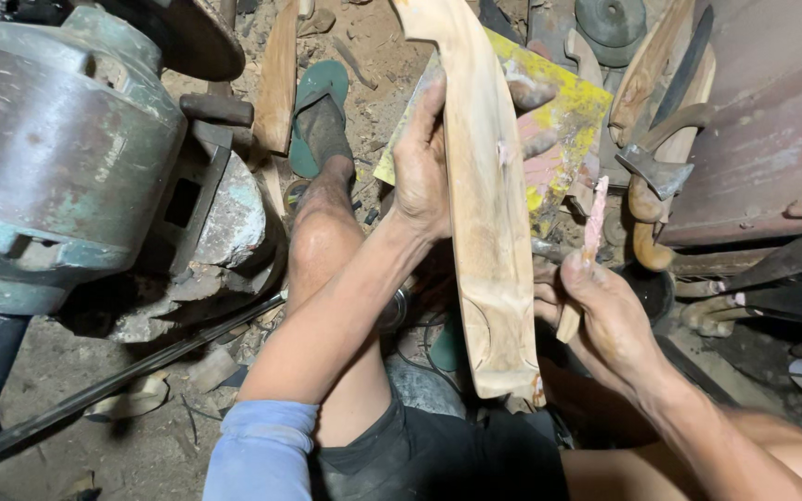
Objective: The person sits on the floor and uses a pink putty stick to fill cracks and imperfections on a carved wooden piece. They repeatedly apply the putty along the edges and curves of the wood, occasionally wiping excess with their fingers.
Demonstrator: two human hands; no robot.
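Note:
A long carved piece of pale wood (489, 213) stands tilted in front of me, its lower end near my lap. My left hand (426, 158) wraps around its left edge, fingers showing on the far side. My right hand (596, 311) is closed on a thin pinkish wooden stick (587, 250) just right of the wood piece. My bare left knee (322, 246) is below the left hand, and my foot rests in a green sandal (319, 116).
A large grey-green motor housing (58, 148) fills the left. A hatchet (656, 167) and several wooden handles (670, 56) lie at the upper right beside a rusty metal sheet (772, 130). A yellow-stained board (563, 107) lies behind the wood. Dirt floor (141, 445) with scraps is at the lower left.

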